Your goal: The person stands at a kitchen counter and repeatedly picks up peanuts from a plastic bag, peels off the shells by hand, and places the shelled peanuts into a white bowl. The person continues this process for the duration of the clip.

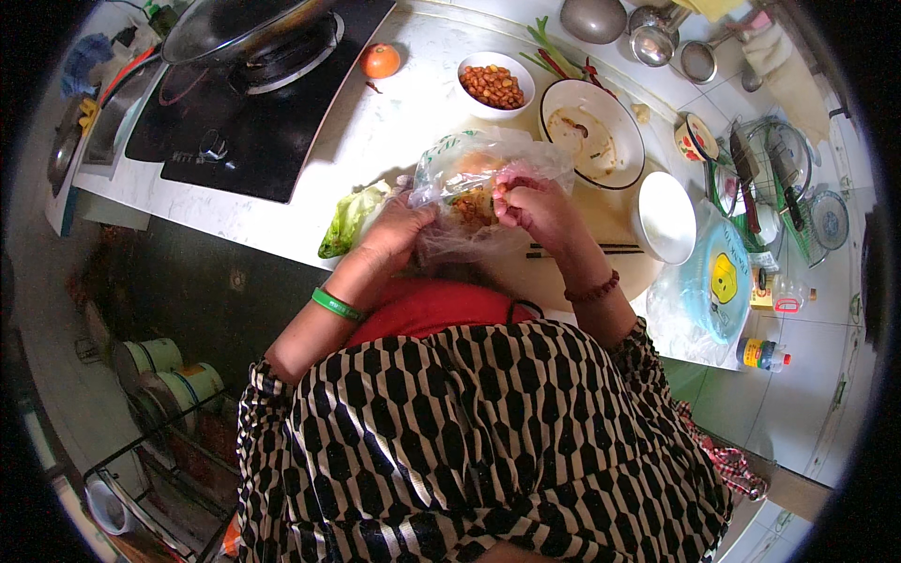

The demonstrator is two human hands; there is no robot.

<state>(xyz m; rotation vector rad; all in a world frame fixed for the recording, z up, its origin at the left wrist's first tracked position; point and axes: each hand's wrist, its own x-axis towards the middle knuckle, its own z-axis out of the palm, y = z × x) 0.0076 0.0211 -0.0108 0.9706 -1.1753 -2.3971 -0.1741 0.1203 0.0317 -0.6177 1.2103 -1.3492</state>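
My left hand (398, 229) grips the left edge of a clear plastic bag (461, 243) with green print. Inside the bag's opening lies brown, chopped-looking food (473, 207). My right hand (542, 211) is over the bag's right side, thumb and fingertips pinched together. A small reddish-brown piece appears to be between them, too small to name surely. Green lettuce-like leaves (352, 218) lie beside my left hand. Dark chopsticks (619, 249) rest on a round cutting board (598, 281) under my right forearm.
Behind the bag stand a white bowl of peanuts (493, 88) and a dark-rimmed enamel basin (605, 165) with sauce traces. A white bowl (665, 218) is to the right. At left, a wok (232, 32) sits over a black cooktop (232, 141), near a tomato (380, 61). Knives (745, 176) stand at far right.
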